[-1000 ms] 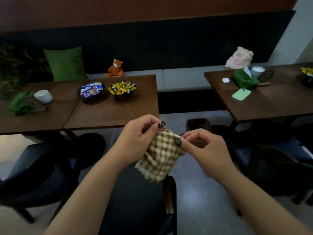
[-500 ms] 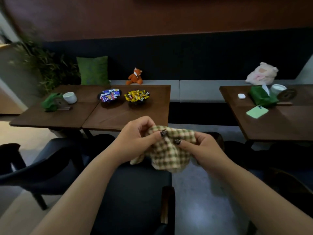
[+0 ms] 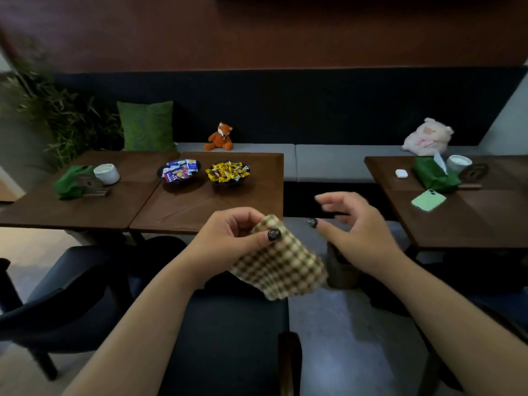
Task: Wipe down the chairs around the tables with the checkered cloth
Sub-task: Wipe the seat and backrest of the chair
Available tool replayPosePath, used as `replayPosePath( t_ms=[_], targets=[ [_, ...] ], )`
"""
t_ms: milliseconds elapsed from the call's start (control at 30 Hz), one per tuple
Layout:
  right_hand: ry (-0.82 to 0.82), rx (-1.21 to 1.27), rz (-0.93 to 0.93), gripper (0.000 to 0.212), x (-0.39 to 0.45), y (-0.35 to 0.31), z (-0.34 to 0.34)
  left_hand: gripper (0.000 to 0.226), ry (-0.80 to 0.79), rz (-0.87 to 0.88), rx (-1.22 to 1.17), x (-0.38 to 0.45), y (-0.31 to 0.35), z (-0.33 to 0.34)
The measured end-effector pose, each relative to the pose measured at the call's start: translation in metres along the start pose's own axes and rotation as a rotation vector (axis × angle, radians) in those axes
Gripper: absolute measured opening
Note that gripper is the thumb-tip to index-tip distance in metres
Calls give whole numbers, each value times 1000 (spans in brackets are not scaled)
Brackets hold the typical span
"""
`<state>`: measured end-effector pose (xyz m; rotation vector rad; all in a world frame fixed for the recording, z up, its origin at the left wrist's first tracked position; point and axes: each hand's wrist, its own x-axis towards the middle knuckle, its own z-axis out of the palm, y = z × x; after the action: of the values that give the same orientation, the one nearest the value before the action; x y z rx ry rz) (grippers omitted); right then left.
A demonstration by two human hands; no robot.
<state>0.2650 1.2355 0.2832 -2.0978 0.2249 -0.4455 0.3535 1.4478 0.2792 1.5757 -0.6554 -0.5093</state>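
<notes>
Dark wooden tables are set before a grey bench, with a dark chair at the near edge. Above that chair's seat the checkered cloth is pinched at its upper corner by the left hand. The right hand, fingers loosely spread, is held just beside the cloth, apart from it.

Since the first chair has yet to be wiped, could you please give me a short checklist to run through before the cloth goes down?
1. Checkered cloth in hand: ok, the left hand pinches its upper corner.
2. Right hand free: ok, open and apart from the cloth.
3. Cloth folded flat as a pad: not ok, it hangs loosely.
4. Chair within reach: ok, its dark seat lies directly below the cloth.
5. Seat free of objects: cannot tell, too dark.
6. Cloth damp: cannot tell.
</notes>
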Motion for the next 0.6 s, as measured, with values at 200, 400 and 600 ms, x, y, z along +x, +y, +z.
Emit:
replayPosePath(
  t_ms=[200, 400, 600],
  targets=[
    [-287, 202, 43, 31, -7, -10, 75, 25, 256, 92, 39, 17, -17, -11],
    [-164, 202, 234, 13, 19, 20, 115, 49, 108, 51, 121, 28, -67, -41],
    [-235, 162, 479, 9, 31, 90, 122, 56, 77, -97, 263, 54, -139, -40]
  ],
)
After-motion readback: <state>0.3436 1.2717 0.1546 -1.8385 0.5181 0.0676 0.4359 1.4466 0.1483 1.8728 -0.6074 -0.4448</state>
